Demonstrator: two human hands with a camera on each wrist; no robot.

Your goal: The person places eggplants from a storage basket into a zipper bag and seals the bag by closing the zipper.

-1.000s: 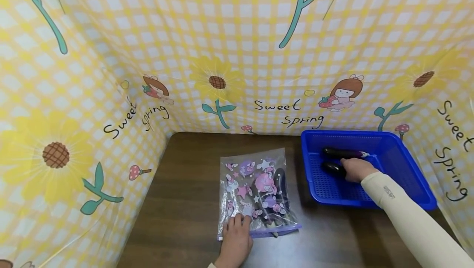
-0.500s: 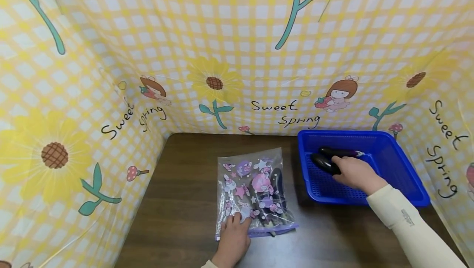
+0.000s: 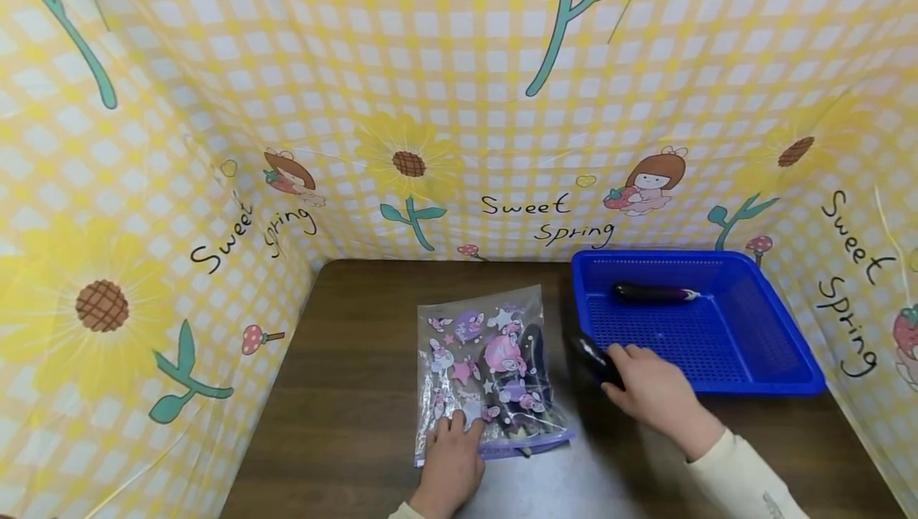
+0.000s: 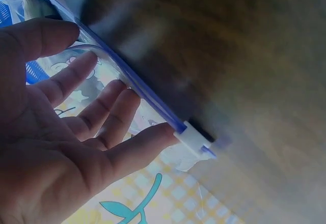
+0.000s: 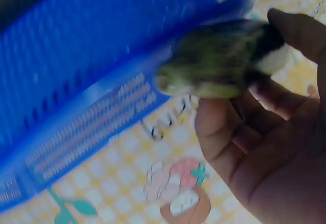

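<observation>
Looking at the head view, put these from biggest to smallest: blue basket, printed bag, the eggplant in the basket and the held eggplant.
Blue basket
Printed bag
Basket eggplant and held eggplant look too close to rank, as the right hand covers part of the held one.

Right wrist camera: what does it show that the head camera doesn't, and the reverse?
Only the right wrist view shows the green, blunt stem end of the glossy, dark-purple, long eggplant being held. Only the head view shows the second dark-purple, long eggplant, lying in the blue, perforated plastic basket, and a cream fabric sleeve. Both share that basket, the bare right hand holding the first eggplant, and the yellow-and-white checked cloth.
</observation>
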